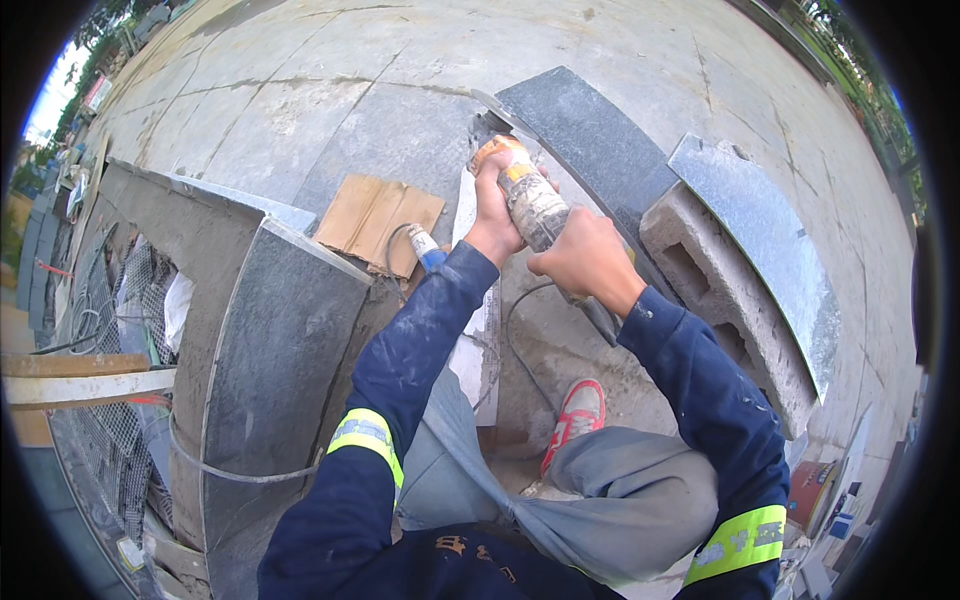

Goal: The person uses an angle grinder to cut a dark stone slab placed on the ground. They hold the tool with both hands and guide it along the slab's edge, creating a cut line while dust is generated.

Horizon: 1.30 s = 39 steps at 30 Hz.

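Observation:
My left hand (pixel 492 205) grips the front of a dusty orange-and-white angle grinder (pixel 532 197), near its head. My right hand (pixel 590 260) holds the rear of the tool's body. The grinder's working end points away from me, at the end of a long, dark grey stone slab (pixel 585 140); I cannot make out whether it touches. A pale narrow strip (pixel 465 370) runs beneath my arms. Left of the tool lie a sheet of brown cardboard (pixel 360 215) and a second, blue-and-white tool (pixel 428 250) with a cord.
A concrete block (pixel 675 235) supports a light grey slab (pixel 760 270) at the right. At the left stand a curved slab-faced edge (pixel 265 360), mesh (pixel 130 420) and boards (pixel 75 370). A loose cord (pixel 530 372) lies by my red-and-white shoe (pixel 575 415). Paved ground (pixel 300 80) extends beyond.

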{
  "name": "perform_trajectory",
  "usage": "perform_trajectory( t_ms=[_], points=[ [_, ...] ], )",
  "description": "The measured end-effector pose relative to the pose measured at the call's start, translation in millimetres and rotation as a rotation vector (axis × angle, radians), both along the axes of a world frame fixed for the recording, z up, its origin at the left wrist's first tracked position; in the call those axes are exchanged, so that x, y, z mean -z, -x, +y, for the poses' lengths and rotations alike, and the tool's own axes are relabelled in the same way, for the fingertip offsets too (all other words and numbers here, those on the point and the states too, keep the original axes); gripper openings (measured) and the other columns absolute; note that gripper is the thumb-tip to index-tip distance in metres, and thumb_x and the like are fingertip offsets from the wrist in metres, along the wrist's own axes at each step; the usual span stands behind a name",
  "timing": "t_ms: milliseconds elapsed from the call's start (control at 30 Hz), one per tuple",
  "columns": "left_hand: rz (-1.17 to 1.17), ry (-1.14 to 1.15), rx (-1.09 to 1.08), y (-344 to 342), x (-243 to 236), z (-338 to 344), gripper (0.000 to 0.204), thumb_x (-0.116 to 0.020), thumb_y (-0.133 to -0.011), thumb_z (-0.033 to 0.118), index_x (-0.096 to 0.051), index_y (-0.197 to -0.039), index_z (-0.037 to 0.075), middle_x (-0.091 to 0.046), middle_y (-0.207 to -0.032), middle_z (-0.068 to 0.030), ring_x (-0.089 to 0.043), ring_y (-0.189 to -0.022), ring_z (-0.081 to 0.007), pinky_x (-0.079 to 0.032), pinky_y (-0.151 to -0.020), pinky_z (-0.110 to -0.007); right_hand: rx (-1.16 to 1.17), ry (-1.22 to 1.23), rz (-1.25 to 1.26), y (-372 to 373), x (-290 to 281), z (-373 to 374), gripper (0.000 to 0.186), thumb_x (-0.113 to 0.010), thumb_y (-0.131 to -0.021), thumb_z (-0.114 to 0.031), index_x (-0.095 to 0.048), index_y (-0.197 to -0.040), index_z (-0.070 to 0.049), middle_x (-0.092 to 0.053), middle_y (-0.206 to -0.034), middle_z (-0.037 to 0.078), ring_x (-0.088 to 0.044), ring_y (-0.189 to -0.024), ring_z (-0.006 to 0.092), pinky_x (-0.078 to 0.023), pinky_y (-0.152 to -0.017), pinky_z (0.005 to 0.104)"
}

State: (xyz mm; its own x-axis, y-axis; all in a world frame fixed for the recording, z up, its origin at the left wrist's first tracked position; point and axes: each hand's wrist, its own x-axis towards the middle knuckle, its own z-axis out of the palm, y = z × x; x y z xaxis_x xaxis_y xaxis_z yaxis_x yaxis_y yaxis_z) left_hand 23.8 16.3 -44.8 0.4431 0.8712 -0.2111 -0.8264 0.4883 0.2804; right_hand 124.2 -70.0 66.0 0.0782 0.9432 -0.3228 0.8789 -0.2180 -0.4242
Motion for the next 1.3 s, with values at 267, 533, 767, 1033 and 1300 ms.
perform_trajectory(
  t_ms=[267,533,767,1033,1300],
  points=[
    [0.012,0.013,0.005,0,-4,-13,0.05,-0.062,-0.075,0.038,-0.043,-0.106,0.005,-0.055,-0.084,-0.012,-0.062,-0.073,-0.0295,-0.055,-0.063,-0.045,-0.007,0.006,-0.014,-2,-1,-11,0.054,-0.078,-0.061,-0.028,-0.06,-0.091,0.012,-0.065,-0.087,0.029,-0.067,-0.085,0.0382,-0.054,-0.076,0.038],
    [0.039,-0.001,-0.021,-4,-8,-14,0.047,-0.062,-0.076,0.038,-0.044,-0.105,0.006,-0.055,-0.083,-0.0124,-0.062,-0.073,-0.0298,-0.055,-0.064,-0.046,-0.03,0.007,0.01,-6,-7,-11,0.051,-0.076,-0.062,-0.028,-0.061,-0.09,0.013,-0.066,-0.083,0.028,-0.068,-0.08,0.0374,-0.055,-0.071,0.0379],
    [-0.027,-0.002,0.018,0,0,2,0.044,-0.061,-0.078,0.037,-0.045,-0.104,0.006,-0.056,-0.085,-0.0136,-0.061,-0.078,-0.0305,-0.055,-0.067,-0.044,-0.011,0.026,0.024,-5,-3,2,0.054,-0.077,-0.061,-0.03,-0.062,-0.089,0.013,-0.066,-0.082,0.027,-0.068,-0.08,0.0357,-0.055,-0.071,0.0374],
    [0.027,0.007,-0.043,-1,5,15,0.043,-0.062,-0.077,0.036,-0.046,-0.102,0.005,-0.055,-0.085,-0.0146,-0.061,-0.076,-0.0311,-0.055,-0.068,-0.045,0.002,0.065,0.027,-4,8,21,0.056,-0.078,-0.06,-0.031,-0.062,-0.09,0.013,-0.066,-0.088,0.028,-0.068,-0.082,0.0342,-0.055,-0.073,0.0349],
    [0.006,0.007,-0.032,-3,8,20,0.044,-0.062,-0.077,0.036,-0.045,-0.103,0.005,-0.056,-0.085,-0.0141,-0.061,-0.077,-0.0308,-0.055,-0.068,-0.044,-0.009,0.078,0.01,-6,8,27,0.057,-0.079,-0.06,-0.03,-0.062,-0.092,0.014,-0.066,-0.088,0.029,-0.068,-0.082,0.0342,-0.055,-0.073,0.0346]
  ],
)
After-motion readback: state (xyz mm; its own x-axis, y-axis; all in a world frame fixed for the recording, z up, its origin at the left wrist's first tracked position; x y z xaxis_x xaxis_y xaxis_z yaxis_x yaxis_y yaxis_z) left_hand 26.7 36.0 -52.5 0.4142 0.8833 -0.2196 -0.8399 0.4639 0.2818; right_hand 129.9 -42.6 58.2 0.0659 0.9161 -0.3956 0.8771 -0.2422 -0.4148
